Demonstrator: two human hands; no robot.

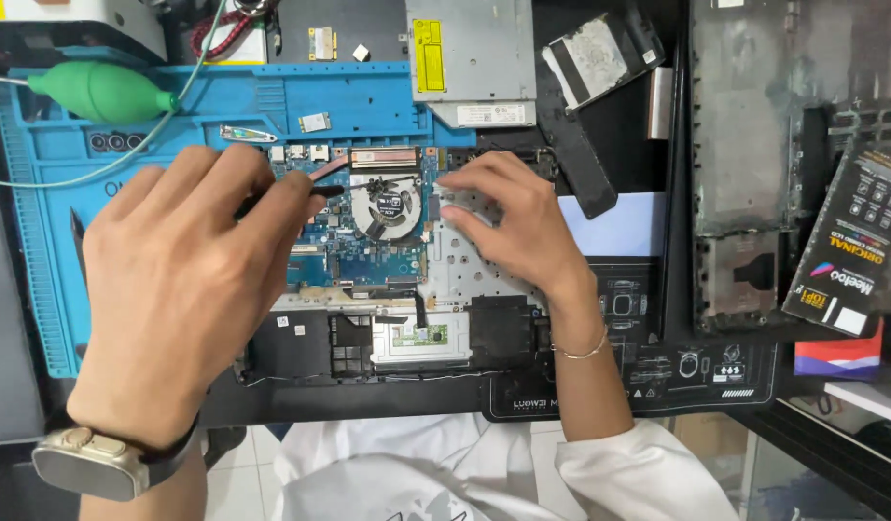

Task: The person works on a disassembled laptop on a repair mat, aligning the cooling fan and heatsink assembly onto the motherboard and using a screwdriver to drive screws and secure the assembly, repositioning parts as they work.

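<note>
Opened black laptop base (pixel 465 333) with blue circuit board (pixel 368 246) and round grey cooling fan (pixel 386 205) lay on the blue silicone work mat (pixel 40 241), long axis left-right, palm rest toward you. Your left hand (pixel 180 280) was curled shut on a thin black tool (pixel 325 190), tip pointing right at the fan. Your right hand (pixel 508 222) lay open, fingers spread flat on the silver perforated metal plate (pixel 465 270). Green rubber air blower (pixel 103 92) sat far left.
</note>
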